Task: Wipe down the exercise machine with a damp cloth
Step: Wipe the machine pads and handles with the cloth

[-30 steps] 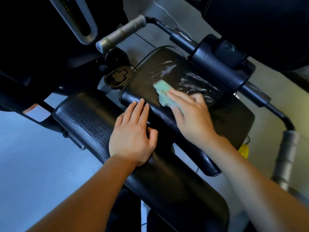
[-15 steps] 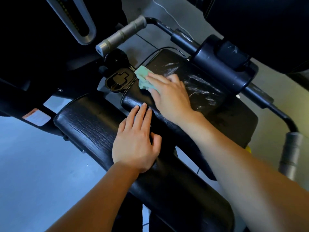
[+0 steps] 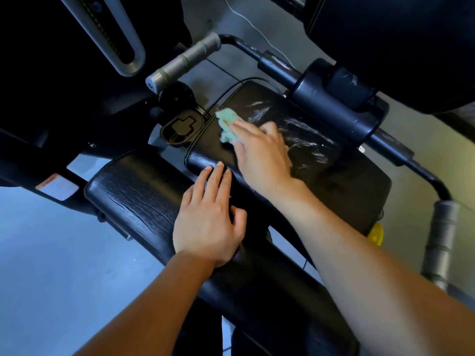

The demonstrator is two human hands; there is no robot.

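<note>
From the head camera, looking down, my right hand [image 3: 259, 152] was pressing a small crumpled pale-green damp cloth [image 3: 226, 124] flat on the far black padded vinyl cushion [image 3: 347, 176] of the exercise machine. The fingers of this grip lay nearly straight over the cloth, pressing it and not pinching it; only the left part of the cloth showed beyond my fingertips, near the cushion's stitched left edge. To the right of my hand, whitish wet streaks [image 3: 305, 134] lay on the vinyl.

My left hand [image 3: 210, 217] rested open, fingers straight and together, on the nearer long black padded cushion [image 3: 133, 191], its fingertips touching the edge of the far cushion. It held nothing; I judged it was only supporting me.

Just beside the cloth, to the left, there was a black plastic socket with a cross-shaped opening [image 3: 181, 128], and a thin black cable [image 3: 231, 89] ran along the cushion's top corner. A grey taped handle [image 3: 183, 61] stood farther up.

I judged the wiping of this cushion was partly done. The risk I saw: because my grip only pressed the cloth, a stroke past the left edge could drop it off the cushion, or push it wet into the socket or against the cable. Also the streaks could dry as marks if I did not pass over them again.
</note>
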